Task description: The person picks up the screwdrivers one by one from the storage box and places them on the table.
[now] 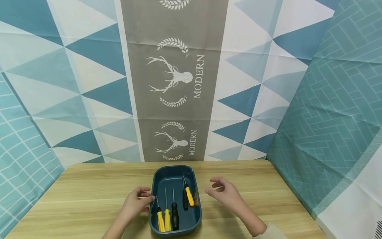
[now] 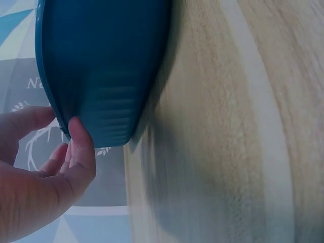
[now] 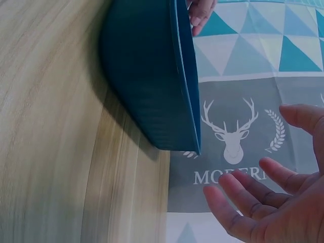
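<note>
A dark blue tray [image 1: 186,225] stands on the table, holding several screwdrivers. On its left side lie two yellow-handled ones, the outer one [image 1: 160,220] and its neighbour [image 1: 167,219], beside a black-handled one [image 1: 175,217]. Another yellow screwdriver [image 1: 189,196] and a black handle [image 1: 185,199] are at the right. The left hand [image 1: 135,204] is at the tray's left rim, its thumb and a finger around the edge in the left wrist view [image 2: 55,167]. The right hand [image 1: 228,196] is apart from the tray's right side, fingers loosely bent and holding nothing [image 3: 273,197].
The wooden table [image 1: 89,196] extends on both sides of the tray. A patterned cloth [image 1: 176,113] with deer heads and triangles hangs behind it, and a teal cloth [image 1: 334,109] hangs along the right side.
</note>
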`<state>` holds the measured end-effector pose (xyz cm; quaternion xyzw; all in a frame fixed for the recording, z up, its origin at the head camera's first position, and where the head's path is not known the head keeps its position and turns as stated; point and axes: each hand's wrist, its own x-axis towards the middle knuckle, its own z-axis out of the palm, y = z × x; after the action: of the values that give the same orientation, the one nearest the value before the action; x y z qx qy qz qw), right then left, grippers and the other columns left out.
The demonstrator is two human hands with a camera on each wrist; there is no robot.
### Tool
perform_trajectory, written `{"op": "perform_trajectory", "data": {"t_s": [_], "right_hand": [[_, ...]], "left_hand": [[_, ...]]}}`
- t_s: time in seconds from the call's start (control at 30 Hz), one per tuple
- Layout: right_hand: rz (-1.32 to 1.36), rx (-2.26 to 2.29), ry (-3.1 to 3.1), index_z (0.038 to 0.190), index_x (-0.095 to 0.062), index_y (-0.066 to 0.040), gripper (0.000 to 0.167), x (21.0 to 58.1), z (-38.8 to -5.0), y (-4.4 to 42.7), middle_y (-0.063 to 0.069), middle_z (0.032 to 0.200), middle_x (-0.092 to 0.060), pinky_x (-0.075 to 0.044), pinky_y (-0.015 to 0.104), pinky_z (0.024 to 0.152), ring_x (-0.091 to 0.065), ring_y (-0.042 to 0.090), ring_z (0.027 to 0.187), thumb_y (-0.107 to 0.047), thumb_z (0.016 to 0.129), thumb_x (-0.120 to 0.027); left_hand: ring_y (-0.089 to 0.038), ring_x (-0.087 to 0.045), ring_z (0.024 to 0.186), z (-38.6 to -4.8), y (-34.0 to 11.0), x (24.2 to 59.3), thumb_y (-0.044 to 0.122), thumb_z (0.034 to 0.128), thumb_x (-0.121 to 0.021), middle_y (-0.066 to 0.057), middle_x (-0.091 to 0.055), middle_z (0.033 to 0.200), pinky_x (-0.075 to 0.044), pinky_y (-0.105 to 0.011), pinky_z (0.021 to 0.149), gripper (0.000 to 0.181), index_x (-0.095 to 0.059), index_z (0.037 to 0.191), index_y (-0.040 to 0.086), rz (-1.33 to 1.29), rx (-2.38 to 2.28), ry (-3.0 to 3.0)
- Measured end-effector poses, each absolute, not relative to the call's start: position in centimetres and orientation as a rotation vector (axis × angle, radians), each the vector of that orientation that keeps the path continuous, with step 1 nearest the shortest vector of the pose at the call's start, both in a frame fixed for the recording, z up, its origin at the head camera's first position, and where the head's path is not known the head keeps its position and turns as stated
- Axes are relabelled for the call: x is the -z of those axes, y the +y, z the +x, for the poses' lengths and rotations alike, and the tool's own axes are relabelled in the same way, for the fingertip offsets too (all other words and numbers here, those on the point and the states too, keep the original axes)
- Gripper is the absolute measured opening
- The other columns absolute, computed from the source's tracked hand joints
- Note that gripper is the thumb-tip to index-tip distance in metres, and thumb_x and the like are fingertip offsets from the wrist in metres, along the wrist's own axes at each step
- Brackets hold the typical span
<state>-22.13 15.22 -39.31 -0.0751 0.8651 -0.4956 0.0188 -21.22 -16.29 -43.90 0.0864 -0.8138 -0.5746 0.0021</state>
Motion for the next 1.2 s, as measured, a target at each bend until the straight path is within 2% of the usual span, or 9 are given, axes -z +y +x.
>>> {"op": "perform_trajectory", "data": {"t_s": [0.73, 1.2], "right_hand": [[-0.337, 1.512, 2.622, 0.116, -0.059, -0.008, 0.052, 39.5, -21.9, 13.7, 0.013, 0.109, -0.063, -0.053, 0.032, 0.071, -0.059, 0.018, 0.090, -0.042, 0.079, -0.071], [-0.362, 1.515, 2.562, 0.117, -0.059, -0.009, 0.051, 39.6, -21.7, 12.0, 0.010, 0.106, -0.063, -0.053, 0.033, 0.071, -0.059, 0.018, 0.088, -0.040, 0.080, -0.071]], "left_hand": [[-0.017, -0.062, 0.072, -21.5, -16.2, 44.4, 0.007, 0.0815, -0.066, -0.016, -0.059, 0.096, -0.055, -0.034, 0.060, 0.042, -0.053, 0.119, -0.007, 0.302, 1.809, -2.559], [-0.017, -0.062, 0.073, -21.5, -16.1, 44.3, 0.008, 0.0819, -0.066, -0.016, -0.059, 0.096, -0.055, -0.035, 0.062, 0.043, -0.052, 0.120, -0.007, 0.309, 1.826, -2.560]]}}
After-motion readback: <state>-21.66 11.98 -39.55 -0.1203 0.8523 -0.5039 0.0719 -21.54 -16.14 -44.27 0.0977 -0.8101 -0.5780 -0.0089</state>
